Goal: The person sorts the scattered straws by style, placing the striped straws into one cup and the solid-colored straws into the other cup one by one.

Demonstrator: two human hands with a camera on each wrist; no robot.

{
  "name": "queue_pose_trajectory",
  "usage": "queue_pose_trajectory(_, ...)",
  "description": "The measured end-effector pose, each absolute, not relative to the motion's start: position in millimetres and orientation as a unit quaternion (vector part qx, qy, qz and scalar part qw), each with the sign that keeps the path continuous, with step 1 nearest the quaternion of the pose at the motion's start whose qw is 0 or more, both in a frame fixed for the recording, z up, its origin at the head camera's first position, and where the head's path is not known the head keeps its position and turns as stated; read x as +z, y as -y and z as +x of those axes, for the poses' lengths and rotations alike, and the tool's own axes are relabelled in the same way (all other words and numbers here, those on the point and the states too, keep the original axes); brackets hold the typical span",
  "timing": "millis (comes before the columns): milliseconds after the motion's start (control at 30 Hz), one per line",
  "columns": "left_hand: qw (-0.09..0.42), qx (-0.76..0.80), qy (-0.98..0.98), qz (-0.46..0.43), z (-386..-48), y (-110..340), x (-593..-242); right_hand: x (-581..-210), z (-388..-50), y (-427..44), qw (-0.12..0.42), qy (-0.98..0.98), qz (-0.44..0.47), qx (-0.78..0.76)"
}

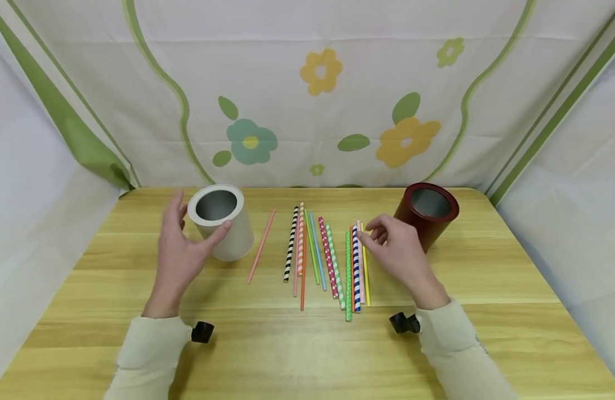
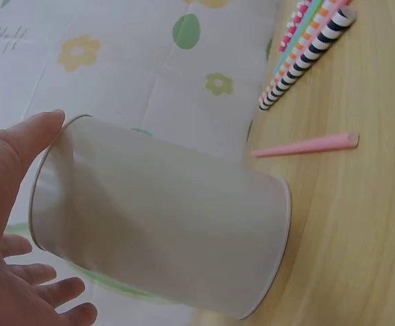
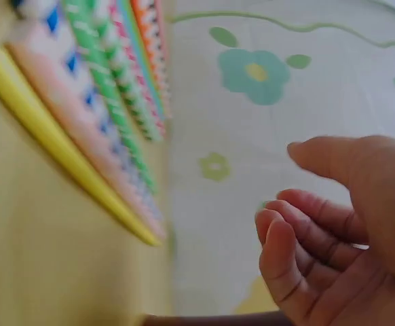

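A white can (image 1: 234, 236) stands at the left, its top open; my left hand (image 1: 179, 255) is spread around its upper part, thumb at the rim. The left wrist view shows the thumb along the edge of the can (image 2: 157, 210) and the other fingers of that hand (image 2: 14, 204) apart from it. My right hand (image 1: 399, 250), fingers loosely bent and holding nothing, hovers by the upper ends of a yellow straw (image 1: 365, 266) and a blue-striped straw (image 1: 356, 266). In the right wrist view, air separates the hand (image 3: 340, 238) from the yellow straw (image 3: 68, 149).
A dark red can (image 1: 424, 222) stands behind my right hand. Several coloured straws, among them a black-striped one (image 1: 290, 244), lie in a loose row mid-table. One pink straw (image 1: 261, 246) lies apart beside the white can. A flowered curtain (image 1: 297, 111) hangs behind the table.
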State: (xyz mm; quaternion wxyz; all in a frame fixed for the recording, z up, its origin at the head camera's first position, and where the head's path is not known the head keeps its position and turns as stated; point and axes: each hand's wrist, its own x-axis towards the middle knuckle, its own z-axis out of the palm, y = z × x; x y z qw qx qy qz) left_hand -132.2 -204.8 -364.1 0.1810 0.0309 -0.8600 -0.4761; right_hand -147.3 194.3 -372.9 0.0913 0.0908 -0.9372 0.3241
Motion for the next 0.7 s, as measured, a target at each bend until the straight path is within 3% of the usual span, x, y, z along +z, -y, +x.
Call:
queue_pose_trajectory(300,0.165,-0.545,0.82,0.049,-136,198,-377,-403,-157,-194,-0.033,0.942,0.022,0.335)
queue_pose_trajectory(700,0.155,-0.579,0.798,0.059,-139,199,-376,-408,-161,-193,-0.081,0.94,-0.012,0.332)
